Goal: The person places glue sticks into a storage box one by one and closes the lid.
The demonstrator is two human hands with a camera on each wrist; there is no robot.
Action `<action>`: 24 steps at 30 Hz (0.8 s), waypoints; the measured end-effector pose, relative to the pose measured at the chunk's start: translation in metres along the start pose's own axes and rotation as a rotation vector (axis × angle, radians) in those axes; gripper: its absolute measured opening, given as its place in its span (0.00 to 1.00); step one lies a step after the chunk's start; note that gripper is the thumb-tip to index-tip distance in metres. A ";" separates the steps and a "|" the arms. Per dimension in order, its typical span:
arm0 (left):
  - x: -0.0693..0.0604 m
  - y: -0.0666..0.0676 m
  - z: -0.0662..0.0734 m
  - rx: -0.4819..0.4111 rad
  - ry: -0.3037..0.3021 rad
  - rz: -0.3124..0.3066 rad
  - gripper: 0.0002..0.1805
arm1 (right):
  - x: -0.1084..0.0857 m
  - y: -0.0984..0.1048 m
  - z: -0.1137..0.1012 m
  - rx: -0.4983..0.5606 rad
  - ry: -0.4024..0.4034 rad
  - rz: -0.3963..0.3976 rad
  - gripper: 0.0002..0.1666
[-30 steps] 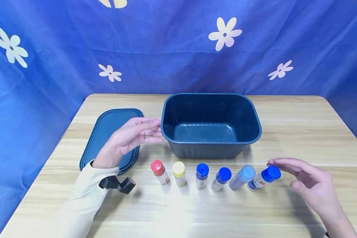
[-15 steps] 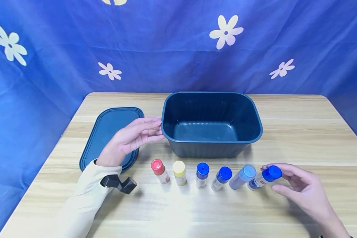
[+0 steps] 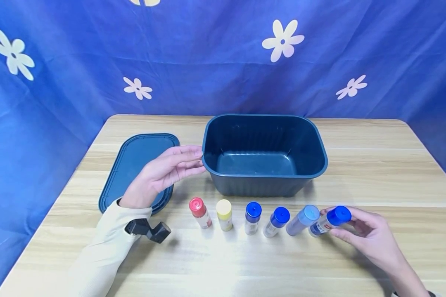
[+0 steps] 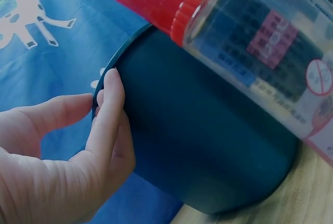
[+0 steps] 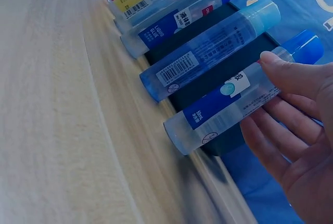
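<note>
My left hand [image 3: 167, 171] pinches the left rim of a dark teal plastic box [image 3: 260, 186], its fingers against the outer wall in the left wrist view. On the right, my right hand [image 3: 373, 239] holds the end glue bottle [image 3: 321, 227], which has a dark blue cap; in the right wrist view the thumb lies below the cap and the fingers are behind. That bottle stands upright on the table. Left of it stand a light-blue glue bottle [image 3: 301, 221], two dark-blue-capped glue bottles [image 3: 252, 220], a yellow-capped one [image 3: 224, 216] and a red-capped one [image 3: 199, 213], all in a row.
A dark teal lid [image 3: 135, 159] lies flat at the left of the wooden table [image 3: 386, 165], partly under my left forearm. A blue cloth [image 3: 215, 57] with white flowers hangs behind the table. The box stands behind the bottle row.
My right hand has moved left to the end glue bottle and closed its thumb and fingers around it. The left hand stays at the box rim, and the bottles stand where they were.
</note>
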State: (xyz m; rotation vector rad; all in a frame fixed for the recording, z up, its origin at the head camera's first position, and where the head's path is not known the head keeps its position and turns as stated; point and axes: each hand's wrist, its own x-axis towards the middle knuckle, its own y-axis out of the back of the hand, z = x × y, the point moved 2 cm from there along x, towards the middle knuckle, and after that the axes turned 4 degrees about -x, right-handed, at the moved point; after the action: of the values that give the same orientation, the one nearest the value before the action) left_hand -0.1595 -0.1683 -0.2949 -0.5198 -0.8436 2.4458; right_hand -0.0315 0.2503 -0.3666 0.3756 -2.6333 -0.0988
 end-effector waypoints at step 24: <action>0.003 -0.002 -0.001 0.028 0.001 0.046 0.10 | 0.021 0.010 -0.017 0.005 0.041 0.019 0.26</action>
State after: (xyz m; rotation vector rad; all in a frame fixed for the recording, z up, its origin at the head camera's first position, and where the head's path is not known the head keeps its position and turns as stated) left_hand -0.1611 -0.1651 -0.2947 -0.5359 -0.8046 2.4953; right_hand -0.0437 0.2535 -0.3408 0.3504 -2.5961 -0.0777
